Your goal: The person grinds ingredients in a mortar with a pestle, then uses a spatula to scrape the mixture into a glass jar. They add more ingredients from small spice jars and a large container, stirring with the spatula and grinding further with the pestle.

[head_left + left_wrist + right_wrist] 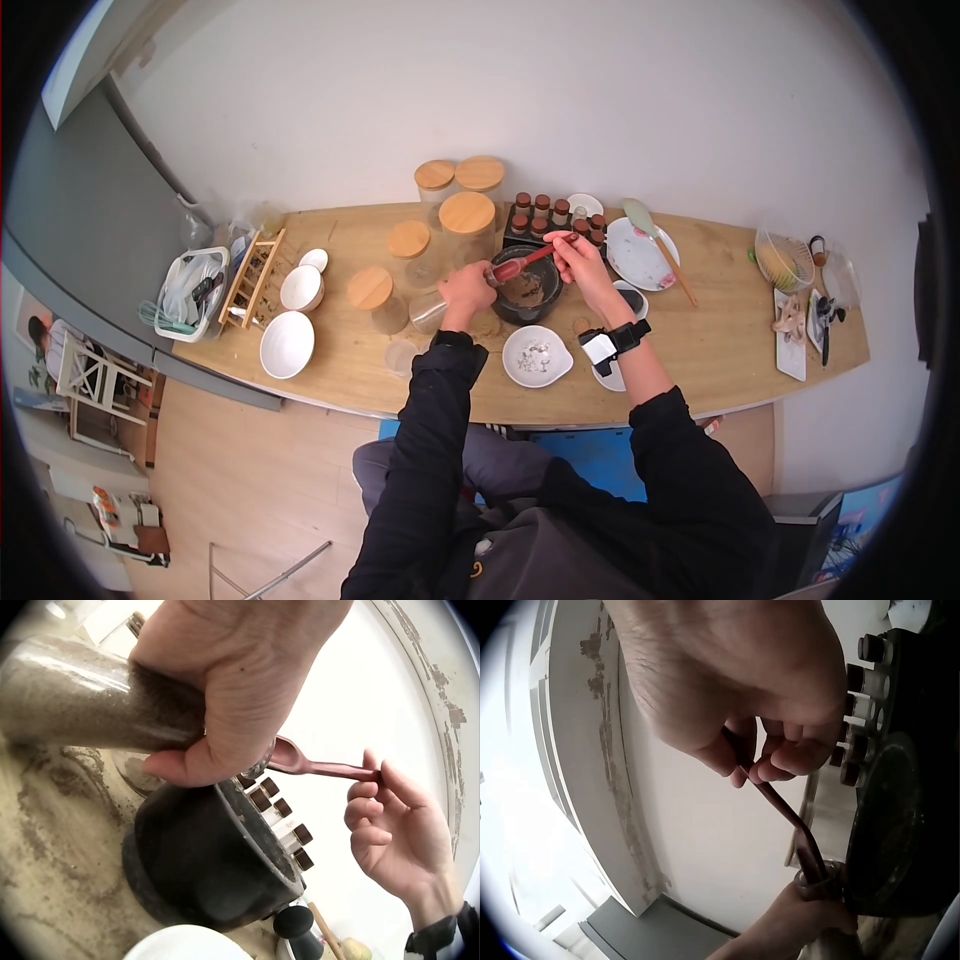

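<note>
My left hand (466, 290) grips a clear glass jar (82, 697) of grey-brown powder. The jar lies tipped nearly on its side, its mouth turned toward my right hand. A dark red, long-handled scoop (330, 769) is pinched by its handle end in my right hand (585, 268). In the right wrist view the scoop's (780, 806) far end is in the jar's mouth (819, 882). Both hands are above a black mortar-like bowl (202, 851), which has brown powder (524, 290) inside.
Jars with wooden lids (468, 212) stand to the left, white bowls (287, 345) farther left. Behind is a rack of brown-capped spice bottles (541, 202). A white bowl (516, 368) with pale bits sits in front. To the right, a spatula (660, 245) lies across a plate (625, 265).
</note>
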### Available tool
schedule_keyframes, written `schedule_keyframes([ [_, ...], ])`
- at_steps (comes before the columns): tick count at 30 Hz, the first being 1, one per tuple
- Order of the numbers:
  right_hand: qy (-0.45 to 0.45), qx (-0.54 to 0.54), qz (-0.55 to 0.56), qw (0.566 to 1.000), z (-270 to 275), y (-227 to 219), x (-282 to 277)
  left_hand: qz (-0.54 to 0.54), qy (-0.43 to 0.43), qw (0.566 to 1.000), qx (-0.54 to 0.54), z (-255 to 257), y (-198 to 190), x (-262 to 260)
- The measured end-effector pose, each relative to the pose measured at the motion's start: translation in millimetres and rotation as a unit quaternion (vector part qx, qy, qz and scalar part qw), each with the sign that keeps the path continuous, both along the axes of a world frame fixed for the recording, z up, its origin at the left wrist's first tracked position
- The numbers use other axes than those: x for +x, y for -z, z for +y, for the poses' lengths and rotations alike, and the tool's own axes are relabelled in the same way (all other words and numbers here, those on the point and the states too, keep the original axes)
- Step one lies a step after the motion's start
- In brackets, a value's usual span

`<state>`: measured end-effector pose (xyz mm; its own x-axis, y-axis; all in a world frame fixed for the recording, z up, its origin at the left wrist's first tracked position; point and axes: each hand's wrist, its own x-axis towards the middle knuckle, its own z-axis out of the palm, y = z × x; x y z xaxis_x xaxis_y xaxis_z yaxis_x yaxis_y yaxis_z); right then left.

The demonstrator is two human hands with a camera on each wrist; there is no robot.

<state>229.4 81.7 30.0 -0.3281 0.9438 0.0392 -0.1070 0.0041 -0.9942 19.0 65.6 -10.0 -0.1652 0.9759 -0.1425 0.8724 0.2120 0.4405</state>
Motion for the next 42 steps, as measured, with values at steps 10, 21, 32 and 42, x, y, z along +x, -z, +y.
schedule_keyframes([
  [10,0.025,-0.002,0.031,0.999,-1,18,-1,-0.018,-0.003,1.000,0.000,1,0,2],
  [21,0.151,0.175,-0.133,0.964,27,47,14,-0.038,-0.003,0.999,0.009,-2,0,1],
  [32,0.103,-0.067,-0.022,0.992,27,83,18,-0.033,-0.002,0.999,-0.017,1,0,1],
  [42,0.162,-0.183,0.144,0.959,17,80,29,-0.036,0.004,0.999,-0.012,4,5,-1],
])
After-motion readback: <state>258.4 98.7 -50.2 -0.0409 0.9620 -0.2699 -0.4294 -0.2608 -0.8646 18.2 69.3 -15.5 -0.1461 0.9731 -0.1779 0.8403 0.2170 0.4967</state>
